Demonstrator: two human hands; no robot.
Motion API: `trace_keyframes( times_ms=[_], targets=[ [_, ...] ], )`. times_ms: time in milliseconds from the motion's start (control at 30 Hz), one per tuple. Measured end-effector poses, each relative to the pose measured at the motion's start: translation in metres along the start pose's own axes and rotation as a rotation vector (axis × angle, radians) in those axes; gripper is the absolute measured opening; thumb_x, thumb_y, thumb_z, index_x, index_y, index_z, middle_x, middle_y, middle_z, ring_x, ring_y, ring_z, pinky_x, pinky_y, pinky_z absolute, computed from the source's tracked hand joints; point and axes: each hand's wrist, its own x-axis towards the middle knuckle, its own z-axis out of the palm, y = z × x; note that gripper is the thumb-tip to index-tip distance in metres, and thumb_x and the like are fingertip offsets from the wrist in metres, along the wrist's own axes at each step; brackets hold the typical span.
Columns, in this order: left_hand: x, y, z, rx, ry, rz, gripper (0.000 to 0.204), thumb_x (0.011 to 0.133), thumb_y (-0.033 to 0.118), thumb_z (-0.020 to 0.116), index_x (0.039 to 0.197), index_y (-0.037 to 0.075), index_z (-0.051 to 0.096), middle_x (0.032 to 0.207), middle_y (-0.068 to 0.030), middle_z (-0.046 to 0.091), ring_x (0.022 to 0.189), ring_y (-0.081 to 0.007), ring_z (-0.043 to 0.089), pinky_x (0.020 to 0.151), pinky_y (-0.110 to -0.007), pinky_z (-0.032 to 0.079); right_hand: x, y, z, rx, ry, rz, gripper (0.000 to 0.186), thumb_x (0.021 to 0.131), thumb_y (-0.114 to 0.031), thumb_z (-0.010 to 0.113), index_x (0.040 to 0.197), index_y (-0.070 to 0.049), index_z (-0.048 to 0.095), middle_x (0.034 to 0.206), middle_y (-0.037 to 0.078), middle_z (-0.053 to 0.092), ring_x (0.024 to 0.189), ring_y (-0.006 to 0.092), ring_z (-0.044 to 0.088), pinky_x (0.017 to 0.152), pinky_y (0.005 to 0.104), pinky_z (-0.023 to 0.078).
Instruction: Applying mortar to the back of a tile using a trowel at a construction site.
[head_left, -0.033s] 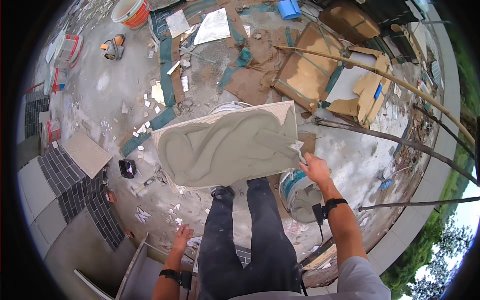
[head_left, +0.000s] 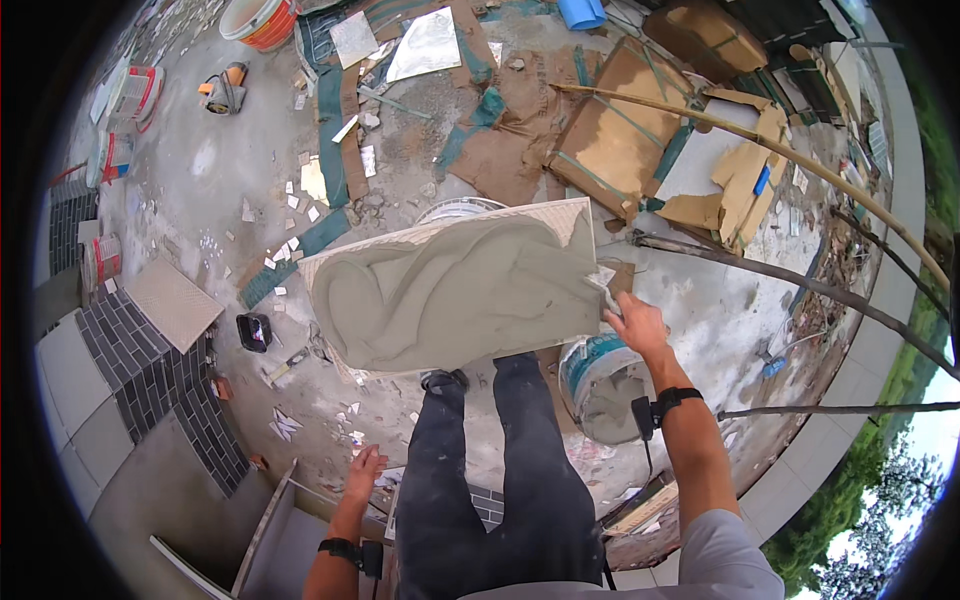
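Littered concrete (head_left: 185, 200) is surrounding you; your right hand (head_left: 640, 326) is gripping the trowel (head_left: 606, 285), now farther right, projecting beyond your curled fingers (head_left: 630, 305); your left hand (head_left: 366, 472) is hanging empty, loosely curved.

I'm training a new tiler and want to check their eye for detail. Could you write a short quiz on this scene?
1. What is the right hand gripping?
A) a cardboard box
B) a trowel
C) a wooden pole

2. True or false: the left hand is apart from the slab.

3. Fill in the colour: the mortar spread over the slab is ____.

Key: 1. B; 2. True; 3. grey
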Motion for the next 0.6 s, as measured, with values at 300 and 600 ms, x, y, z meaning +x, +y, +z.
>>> trace_keyframes(
  times_ms=[300,600],
  targets=[
    [-0.027,0.073,0.086,-0.101,-0.051,-0.045,0.052,0.095,0.039,0.054,0.132,0.003,0.048,0.109,-0.0104,0.062,0.097,-0.0168,0.058,0.089,-0.030,0.045,0.118,0.015,-0.083,0.088,0.015,0.075,0.036,0.086,-0.037,0.059,0.095,-0.003,0.053,0.082,0.022,0.064,0.078,0.0424,0.060,0.068,0.0498,0.047],
    [-0.051,0.119,0.077,-0.150,-0.042,0.096,0.049,0.097,0.032,0.053,0.132,0.000,0.045,0.113,-0.0129,0.062,0.107,-0.0180,0.056,0.094,-0.029,0.043,0.202,-0.064,-0.112,0.035,-0.196,-0.066,0.043,0.086,-0.039,0.055,0.108,-0.002,0.057,0.086,0.024,0.065,0.090,0.0422,0.060,0.079,0.0480,0.046]
  ],
)
